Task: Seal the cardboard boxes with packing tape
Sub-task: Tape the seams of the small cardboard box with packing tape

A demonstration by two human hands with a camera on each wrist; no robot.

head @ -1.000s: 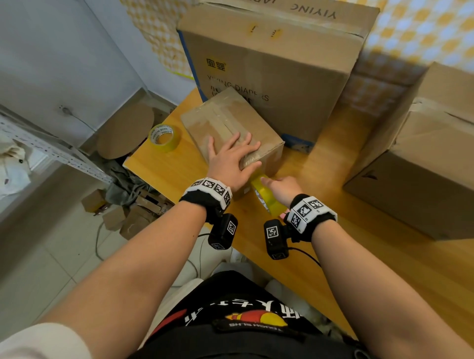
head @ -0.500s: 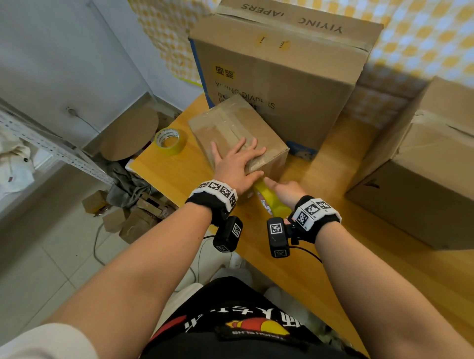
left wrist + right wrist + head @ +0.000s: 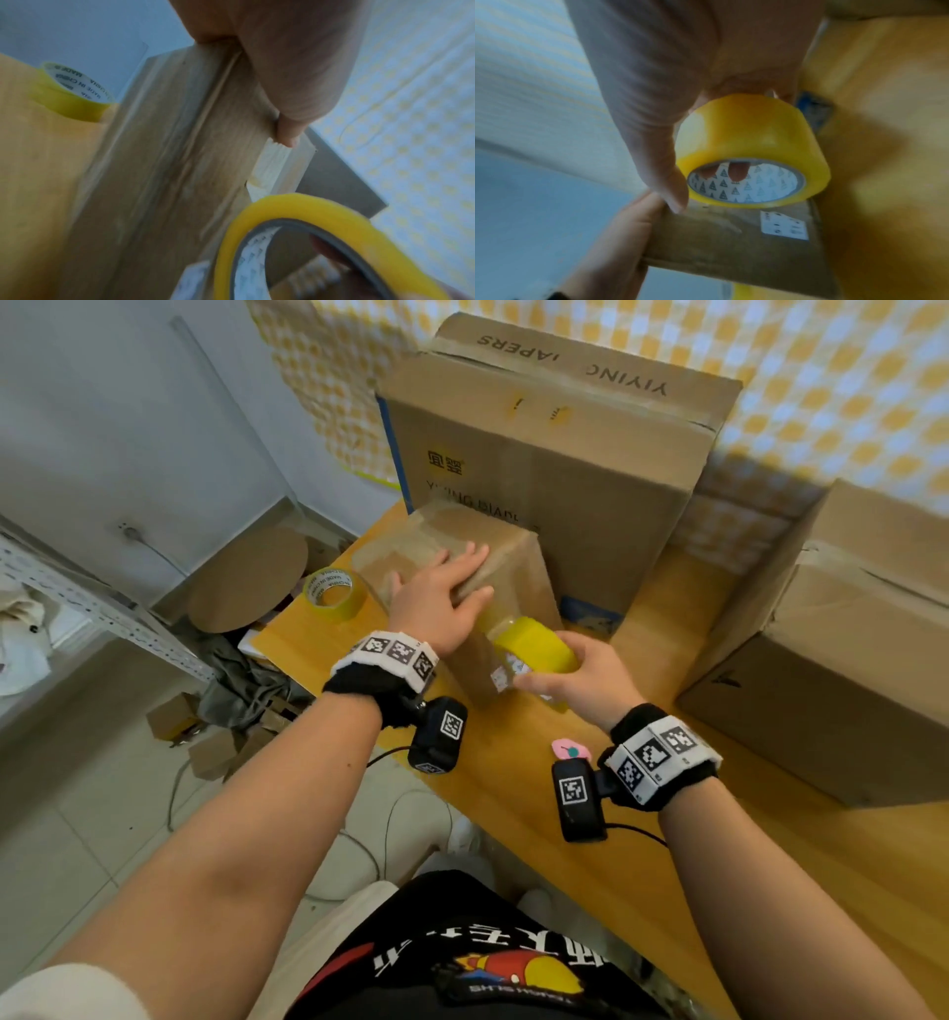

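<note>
At the far left of the head view a white perforated metal rack (image 3: 77, 603) runs along the wall, with small cardboard scraps (image 3: 205, 737) on the tiled floor below it. Right of these, near the left corner of the wooden desk (image 3: 642, 855), a spare roll of yellow tape (image 3: 333, 594) lies flat, just beside the small cardboard box (image 3: 518, 577). That box sits at the centre of the frame, tipped up on an edge, its faces crossed with shiny tape. The left hand (image 3: 436, 603) lies on its upper face with fingers (image 3: 475, 554) spread and straight, pressing rather than gripping; the left wrist view shows the thumb (image 3: 287, 134) at the box's corner. Immediately right, the right hand (image 3: 585, 675) grasps the yellow packing tape roll (image 3: 534, 642), thumb along the outside and fingers (image 3: 736, 172) curled inside its core, the roll held against the box's near face beside a white label (image 3: 784, 225). Behind stands a large diaper carton (image 3: 554, 469). A pink sticker (image 3: 570, 749) lies on the desk below the right hand. At the far right another large brown carton (image 3: 832, 660) rests on the desk, well apart from the small box.
</note>
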